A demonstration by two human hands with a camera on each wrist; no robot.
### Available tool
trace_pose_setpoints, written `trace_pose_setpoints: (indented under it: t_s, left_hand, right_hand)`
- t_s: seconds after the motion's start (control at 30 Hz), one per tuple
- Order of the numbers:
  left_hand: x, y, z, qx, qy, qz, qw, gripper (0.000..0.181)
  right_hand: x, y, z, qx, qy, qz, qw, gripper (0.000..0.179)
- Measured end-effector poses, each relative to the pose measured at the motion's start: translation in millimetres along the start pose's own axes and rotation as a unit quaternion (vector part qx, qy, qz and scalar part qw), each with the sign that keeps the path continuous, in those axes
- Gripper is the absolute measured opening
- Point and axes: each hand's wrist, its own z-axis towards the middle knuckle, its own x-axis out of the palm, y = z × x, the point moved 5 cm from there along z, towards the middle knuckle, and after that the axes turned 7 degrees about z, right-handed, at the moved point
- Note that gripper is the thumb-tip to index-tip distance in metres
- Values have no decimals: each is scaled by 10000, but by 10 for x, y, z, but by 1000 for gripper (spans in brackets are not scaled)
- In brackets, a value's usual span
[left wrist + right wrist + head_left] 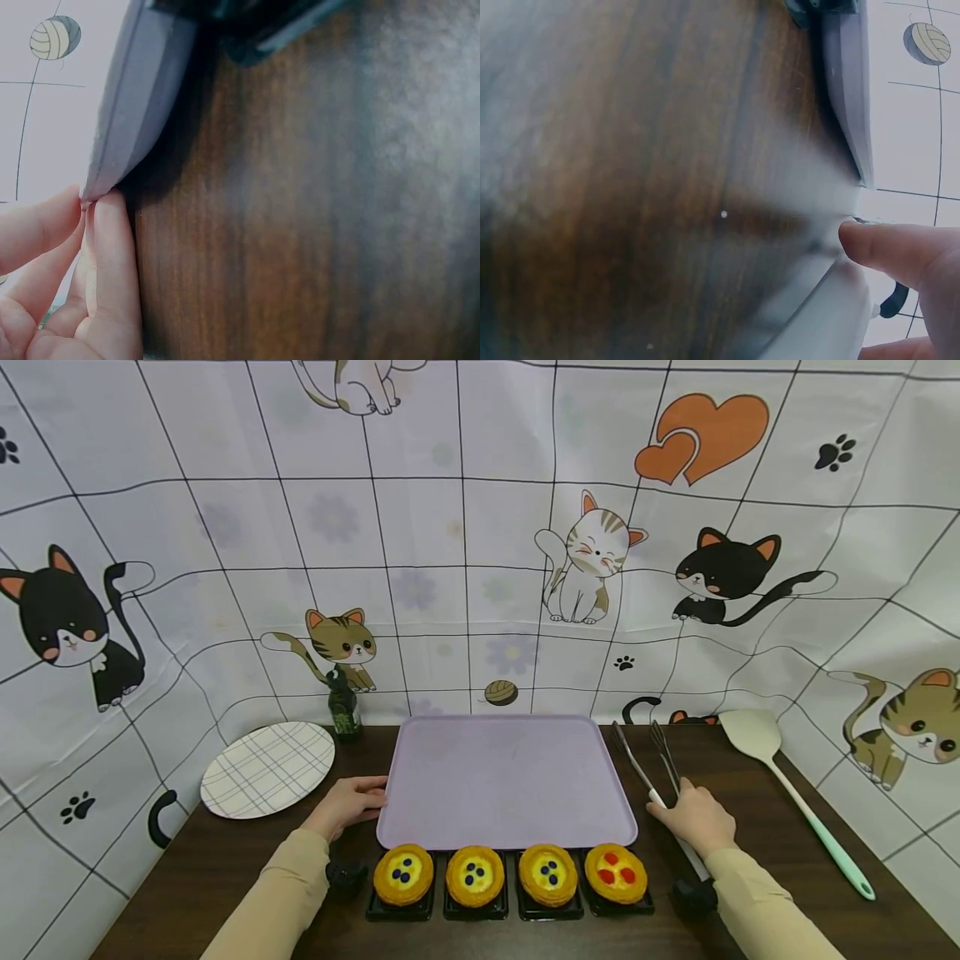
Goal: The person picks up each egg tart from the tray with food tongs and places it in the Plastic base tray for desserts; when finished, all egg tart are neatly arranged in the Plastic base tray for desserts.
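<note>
A light purple tray (510,781) lies on the dark wooden table. My left hand (351,806) is at its left edge; in the left wrist view, the thumb (37,232) and fingers pinch the tray's rim (142,97). To the right of the tray, my right hand (697,818) holds a pair of tongs (639,768) with white handles and metal heads pointing away. In the right wrist view, the thumb (892,244) lies by the white handle (817,315), and most other fingers are out of frame.
In front of the tray, several egg tarts (475,877) sit in black square holders, one topped with red pieces (615,875). A checked oval plate (267,770) and dark green bottle (343,706) stand left. A spatula (795,793) lies right. Cat-print sheeting (480,527) rises behind.
</note>
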Motion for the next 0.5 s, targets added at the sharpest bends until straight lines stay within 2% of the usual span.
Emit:
trace_pose_setpoints:
  t_s: [0.17, 0.3, 0.5]
  left_hand:
    - [15, -10, 8, 27, -2, 12, 10000, 45]
    - [23, -33, 25, 141, 31, 74, 9999, 45]
    - [4, -30, 47, 150, -2, 105, 9998, 45]
  right_hand:
    - [-50, 3, -19, -108, -441, 155, 9989, 80]
    - [-109, 43, -45, -387, -892, 215, 9950, 72]
    - [-140, 186, -99, -1010, -1057, 400, 9884, 60]
